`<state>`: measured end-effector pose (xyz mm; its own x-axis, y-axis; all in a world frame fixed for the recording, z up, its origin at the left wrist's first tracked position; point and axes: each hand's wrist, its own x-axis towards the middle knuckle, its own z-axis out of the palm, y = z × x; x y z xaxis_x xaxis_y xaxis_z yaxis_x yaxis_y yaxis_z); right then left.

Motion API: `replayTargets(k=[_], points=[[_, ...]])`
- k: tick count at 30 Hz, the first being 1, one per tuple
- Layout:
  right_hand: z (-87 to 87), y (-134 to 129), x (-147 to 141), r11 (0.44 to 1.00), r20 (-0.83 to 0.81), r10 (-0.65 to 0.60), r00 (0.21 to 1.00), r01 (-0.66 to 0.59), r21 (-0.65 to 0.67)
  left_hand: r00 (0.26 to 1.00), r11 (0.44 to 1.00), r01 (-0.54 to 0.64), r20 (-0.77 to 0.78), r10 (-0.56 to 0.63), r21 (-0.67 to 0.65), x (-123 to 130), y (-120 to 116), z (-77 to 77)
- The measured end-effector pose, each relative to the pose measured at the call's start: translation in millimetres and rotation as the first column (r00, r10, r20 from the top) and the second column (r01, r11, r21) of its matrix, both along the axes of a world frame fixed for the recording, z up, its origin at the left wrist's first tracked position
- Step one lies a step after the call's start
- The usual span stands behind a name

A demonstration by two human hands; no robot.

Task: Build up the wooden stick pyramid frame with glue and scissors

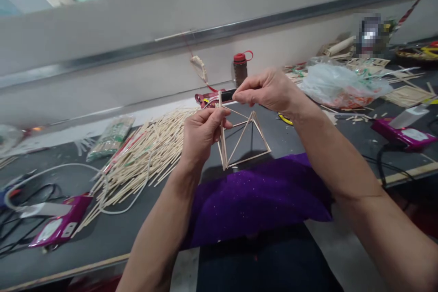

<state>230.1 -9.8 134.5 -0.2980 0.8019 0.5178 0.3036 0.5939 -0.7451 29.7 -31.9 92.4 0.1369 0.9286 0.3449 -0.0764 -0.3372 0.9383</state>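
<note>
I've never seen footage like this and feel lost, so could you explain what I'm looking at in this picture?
Of course. There's no machine here: these are a person's bare hands, seen by a camera worn on the head, looking forward and down. The left hand pinches a frame of thin sticks. The right hand is raised beside it, fingertips close together; I can't tell whether they hold anything. On the dark table lie a pile of loose sticks, two magenta devices and a clear plastic bag. A red-capped bottle stands behind the hands, and purple cloth lies nearest the wearer.
</note>
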Motion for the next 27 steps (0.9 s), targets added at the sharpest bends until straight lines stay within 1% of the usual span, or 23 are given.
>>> replayTargets(k=[2,6,9,12,14,16,19,22,25,27], points=[[4.1,-1.7,-7.8,0.999,-0.009,0.031,0.999,-0.031,-0.014,1.0,1.0,-0.013,-0.006,0.013,0.025,4.6,5.6,2.4],[7.5,-6.2,-17.7,0.998,-0.048,0.044,0.998,-0.046,-0.035,0.998,0.998,-0.053,-0.03,0.054,0.042,14.3,8.6,6.0],[6.5,-8.4,-20.8,0.995,-0.107,0.069,0.992,-0.075,-0.058,0.996,0.996,-0.076,-0.04,0.078,0.042,19.1,6.5,6.9],[6.0,-8.6,-21.6,0.995,-0.146,0.06,0.988,-0.071,-0.076,0.996,0.996,-0.085,-0.04,0.085,0.009,19.6,-0.4,2.8],[6.7,-6.8,-21.6,0.995,-0.166,0.048,0.985,-0.062,-0.082,0.996,0.996,-0.076,-0.053,0.073,-0.053,17.4,-8.5,-4.1],[6.7,-2.5,-20.8,0.993,-0.174,0.056,0.983,-0.073,-0.096,0.996,0.99,-0.053,-0.074,0.043,-0.129,13.4,-18.2,-14.1],[1.7,10.6,-14.8,0.977,-0.129,0.116,0.985,-0.136,-0.164,0.996,0.974,-0.016,-0.092,-0.005,-0.226,5.1,-30.9,-32.0],[-11.2,33.2,-0.4,0.949,-0.074,0.167,0.983,-0.18,-0.26,0.998,0.951,-0.007,-0.066,-0.014,-0.309,-3.4,-36.8,-48.6],[-28.3,59.9,14.1,0.939,-0.085,0.122,0.989,-0.143,-0.312,0.999,0.929,-0.009,-0.034,-0.003,-0.37,-8.5,-36.8,-60.0],[-38.8,75.2,17.0,0.94,-0.121,0.095,0.988,-0.129,-0.316,0.999,0.92,-0.018,-0.031,0.007,-0.391,-9.2,-35.4,-64.1]])
